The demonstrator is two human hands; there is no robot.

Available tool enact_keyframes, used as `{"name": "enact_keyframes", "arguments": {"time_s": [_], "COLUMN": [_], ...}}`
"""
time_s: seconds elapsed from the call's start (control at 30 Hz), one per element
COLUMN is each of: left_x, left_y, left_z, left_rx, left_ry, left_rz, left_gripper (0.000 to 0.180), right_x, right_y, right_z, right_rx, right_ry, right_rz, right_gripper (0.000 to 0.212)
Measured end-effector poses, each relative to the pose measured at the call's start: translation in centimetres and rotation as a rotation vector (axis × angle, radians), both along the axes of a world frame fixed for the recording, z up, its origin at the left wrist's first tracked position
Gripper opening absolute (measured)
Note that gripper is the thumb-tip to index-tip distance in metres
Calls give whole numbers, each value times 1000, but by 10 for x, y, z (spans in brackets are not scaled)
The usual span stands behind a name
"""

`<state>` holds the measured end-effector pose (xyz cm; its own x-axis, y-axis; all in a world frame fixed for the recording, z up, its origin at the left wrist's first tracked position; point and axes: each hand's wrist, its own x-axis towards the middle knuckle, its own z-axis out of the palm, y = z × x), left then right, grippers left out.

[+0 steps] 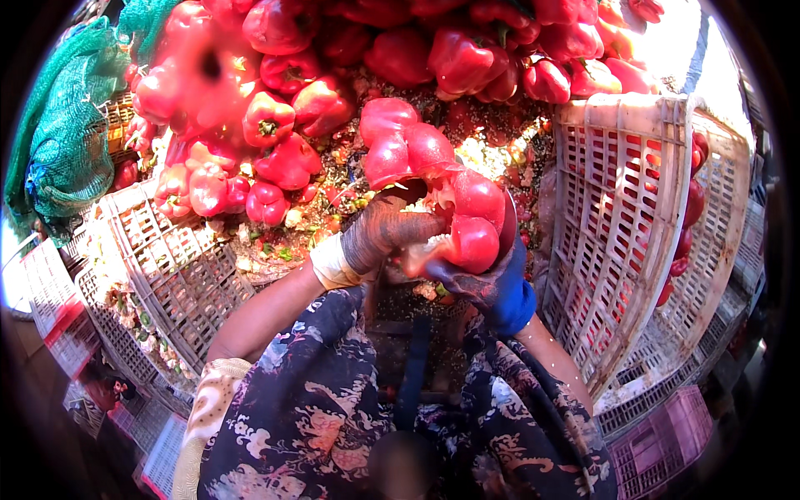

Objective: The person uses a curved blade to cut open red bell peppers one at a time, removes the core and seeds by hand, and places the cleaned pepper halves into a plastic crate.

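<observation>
A large red bell pepper (pixel 477 200), torn open with its pale inside showing, is held between my two hands above my lap. My left hand (pixel 383 236), in a dark, stained glove with a white cuff, is closed at the torn edge, its fingers partly hidden inside the pepper. My right hand (pixel 497 290), in a blue glove with darkened fingers, grips the pepper from its right side and below. Pale flesh and seeds near the right fingertips are blurred. Beyond my hands lies a heap of whole red bell peppers (pixel 287 162).
White plastic crates stand on both sides, a tilted right crate (pixel 612 233) and a left crate (pixel 179 262). Seeds and pepper scraps (pixel 333 200) cover the surface between them. Green netting (pixel 71 125) hangs at the far left. A pink crate (pixel 662 442) sits low at the right.
</observation>
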<state>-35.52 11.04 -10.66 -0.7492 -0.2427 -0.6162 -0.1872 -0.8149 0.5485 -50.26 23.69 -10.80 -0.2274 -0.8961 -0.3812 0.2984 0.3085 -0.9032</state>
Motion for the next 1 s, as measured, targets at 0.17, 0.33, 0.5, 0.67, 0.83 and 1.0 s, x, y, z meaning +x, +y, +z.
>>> {"name": "enact_keyframes", "arguments": {"time_s": [0.17, 0.33, 0.5, 0.67, 0.83, 1.0], "left_x": [13, 62, 160, 361, 346, 151], "left_y": [-2, -15, -48, -66, -61, -50], "left_z": [1, 8, 83, 166, 187, 86], "left_rx": [266, -370, -864, -991, -1152, -1022], "left_ry": [144, -144, -646, -1170, -1863, -852], "left_rz": [32, -243, 22, 111, -642, -98], "left_gripper": [58, 85, 67, 69, 101, 100], "right_x": [-8, -15, -18, -21, -20, -24], "right_y": [13, 57, 53, 41, 29, 38], "right_z": [7, -14, -17, -3, 12, 7], "right_rx": [181, 234, 186, 14, 136, 173], "right_ry": [-107, -327, -265, -334, -339, -280], "right_rz": [-64, -326, -293, -284, -268, -193], "right_gripper": [72, 37, 29, 35, 37, 40]}}
